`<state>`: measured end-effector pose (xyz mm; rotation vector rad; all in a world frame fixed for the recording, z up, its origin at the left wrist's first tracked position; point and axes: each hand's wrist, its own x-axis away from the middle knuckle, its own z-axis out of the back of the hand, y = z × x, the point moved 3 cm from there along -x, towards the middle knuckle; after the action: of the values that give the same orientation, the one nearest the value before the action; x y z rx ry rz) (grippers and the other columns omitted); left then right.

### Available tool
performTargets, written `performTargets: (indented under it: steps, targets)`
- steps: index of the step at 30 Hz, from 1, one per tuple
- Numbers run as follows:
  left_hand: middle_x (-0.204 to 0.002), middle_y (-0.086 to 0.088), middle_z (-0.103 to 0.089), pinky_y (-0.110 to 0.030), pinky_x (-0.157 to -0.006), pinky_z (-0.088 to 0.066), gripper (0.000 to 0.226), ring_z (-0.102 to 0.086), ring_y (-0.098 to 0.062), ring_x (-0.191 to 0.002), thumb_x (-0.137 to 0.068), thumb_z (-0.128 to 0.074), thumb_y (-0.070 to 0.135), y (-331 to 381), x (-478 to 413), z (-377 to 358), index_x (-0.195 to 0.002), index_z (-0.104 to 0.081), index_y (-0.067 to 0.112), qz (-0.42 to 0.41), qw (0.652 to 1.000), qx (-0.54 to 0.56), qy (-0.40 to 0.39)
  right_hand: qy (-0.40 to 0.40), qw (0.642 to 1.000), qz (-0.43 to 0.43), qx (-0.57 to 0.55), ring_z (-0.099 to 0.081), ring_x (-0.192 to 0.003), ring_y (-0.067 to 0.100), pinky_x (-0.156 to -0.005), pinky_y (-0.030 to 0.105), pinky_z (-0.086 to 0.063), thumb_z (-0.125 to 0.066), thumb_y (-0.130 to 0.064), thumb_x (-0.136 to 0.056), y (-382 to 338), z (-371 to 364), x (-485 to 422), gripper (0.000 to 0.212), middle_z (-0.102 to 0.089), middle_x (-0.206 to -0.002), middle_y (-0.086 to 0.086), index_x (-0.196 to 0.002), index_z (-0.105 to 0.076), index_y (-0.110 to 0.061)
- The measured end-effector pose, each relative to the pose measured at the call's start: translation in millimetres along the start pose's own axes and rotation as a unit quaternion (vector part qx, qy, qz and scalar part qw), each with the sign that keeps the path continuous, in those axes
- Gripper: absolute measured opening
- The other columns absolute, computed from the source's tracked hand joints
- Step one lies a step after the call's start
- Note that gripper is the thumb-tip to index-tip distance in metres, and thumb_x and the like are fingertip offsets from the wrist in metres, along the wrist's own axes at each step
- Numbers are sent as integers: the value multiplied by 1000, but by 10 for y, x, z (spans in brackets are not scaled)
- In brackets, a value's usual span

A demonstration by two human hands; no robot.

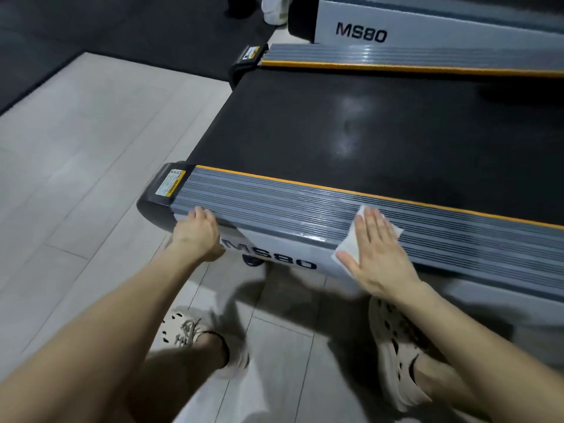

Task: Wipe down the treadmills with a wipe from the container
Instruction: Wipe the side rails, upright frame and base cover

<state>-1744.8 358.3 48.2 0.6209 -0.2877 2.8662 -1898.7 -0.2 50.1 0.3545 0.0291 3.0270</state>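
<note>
Left hand [197, 232] rests at the rear corner of the near treadmill's side rail [274, 203], fingers [201, 213] curled loosely over the rail edge beside the yellow warning sticker [170, 182]; it grips nothing, seems only to brace. The dark belt [351, 123] beyond the rail shows a pale smear of glare or damp; cannot tell which.

Right hand [374, 248] lies flat on the white wipe [351, 242], fingers spread open and straight, pressing the wipe onto the ribbed grey rail near its outer edge. Wipe is partly folded under the palm.

Step in hand, by judgement: wiping the rail. Best done with strokes along the ribs, not across, with even palm pressure and the wipe kept unfolded.

1 further treadmill [427, 29] stands behind. A white container [274, 9] sits on the floor at top, well apart.
</note>
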Motion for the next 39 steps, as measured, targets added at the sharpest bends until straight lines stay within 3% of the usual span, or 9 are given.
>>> performTargets:
  steps: [4,7,12,19,22,26,33,36,39]
  targets:
    - [-167,-17,-31,-57,-121,-39,94,-33,-36,-155,-96,-66,60,481,44,136,-164,-21,14,-92,995,10,24,23,995,-82,-44,-3,-164,37,-134,51,-7,-1,-71,-102,229,65,37,98,-7,-175,26,-165,-20,2]
    - [-178,-16,-13,-54,-126,-34,100,-24,-36,-162,-100,-63,55,751,51,271,-173,-3,20,-125,992,11,-23,58,992,-102,-52,-4,-164,36,-133,52,-9,-4,-62,-105,62,6,-123,91,-9,-175,24,-166,-16,5]
    - [-180,-14,4,-52,-128,-32,103,-12,-32,-166,-99,-64,30,682,-48,248,-172,9,26,-146,986,-2,-76,60,993,-12,-100,3,-165,30,-134,46,-1,-18,-50,-112,-734,117,-864,75,0,-177,17,-168,-7,-1]
    - [-178,-12,17,-36,-135,-7,109,9,-23,-166,-94,-59,6,543,-32,119,-170,17,26,-178,980,52,-73,34,996,55,-66,8,-165,26,-133,46,4,-13,-47,-113,-1734,174,-1768,70,5,-178,11,-170,-2,-7]
    - [-179,-10,14,-38,-135,-11,107,4,-22,-167,-97,-66,19,528,-62,124,-171,11,28,-169,981,58,-78,39,994,58,-81,8,-165,25,-133,45,3,-13,-48,-113,-1429,166,-1506,71,5,-178,10,-170,-3,-8]
    - [-180,-14,7,-41,-132,-17,110,-6,-28,-167,-98,-72,47,594,-65,231,-172,6,26,-158,984,41,-77,52,995,5,-85,5,-165,24,-134,45,1,-11,-49,-112,-363,90,-866,72,2,-178,9,-170,-6,-7]
    - [-176,-16,-22,-50,-126,-35,99,-36,-37,-156,-100,-64,62,923,113,343,-171,-15,15,-128,990,16,-57,43,968,-235,-70,9,-165,23,-134,46,3,-7,-58,-108,1928,109,420,78,8,-178,9,-170,-1,-11]
    - [-180,-11,-9,-50,-130,-29,101,-21,-33,-164,-101,-60,64,1302,248,317,-173,-6,17,-170,984,25,-37,42,951,-297,-74,6,-165,29,-133,48,1,-8,-56,-108,2032,115,485,80,4,-178,16,-169,-5,-4]
    - [-178,-17,-8,-52,-127,-31,93,-18,-37,-163,-106,-54,59,1634,290,264,-173,-4,17,-176,984,30,-20,60,969,-233,-57,-4,-164,35,-133,48,-3,-11,-52,-109,1440,142,153,79,-6,-176,21,-167,-15,1]
